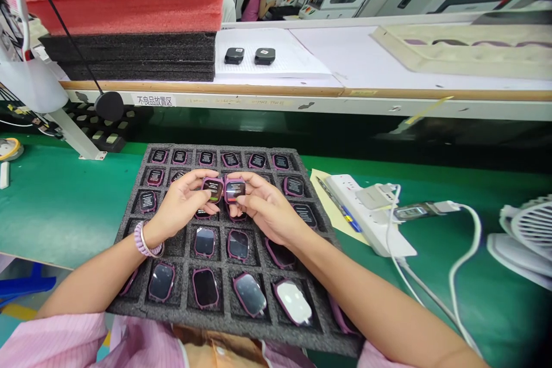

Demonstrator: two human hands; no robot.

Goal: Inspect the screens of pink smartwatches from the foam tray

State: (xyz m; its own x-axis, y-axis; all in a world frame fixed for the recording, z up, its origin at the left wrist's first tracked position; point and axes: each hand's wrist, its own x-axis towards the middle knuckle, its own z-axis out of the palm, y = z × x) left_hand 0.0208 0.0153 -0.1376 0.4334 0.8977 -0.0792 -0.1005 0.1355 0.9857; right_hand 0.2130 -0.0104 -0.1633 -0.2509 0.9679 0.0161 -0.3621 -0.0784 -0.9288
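Note:
My left hand (190, 198) pinches a purple-framed smartwatch (213, 188) whose lit screen shows text and a green strip. Right beside it, my right hand (261, 202) grips another purple-framed smartwatch (235, 188), with a red strip low on its lit screen. Both are held close together, screens up, above a dark foam tray (183, 313). The tray's square pockets hold many similar watches; those in the far rows, such as this watch (281, 162), show lit text. Nearer ones, like this watch (206, 287), have dark screens. My hands and forearms hide some pockets.
Right of the tray lie a white power strip (345, 192) with cables, a pen (351, 219) and a white fan (532, 230). A shelf edge (302, 102) crosses behind, bearing foam stacks (129, 54) and two black devices. A round black disc (109, 106) hangs at left.

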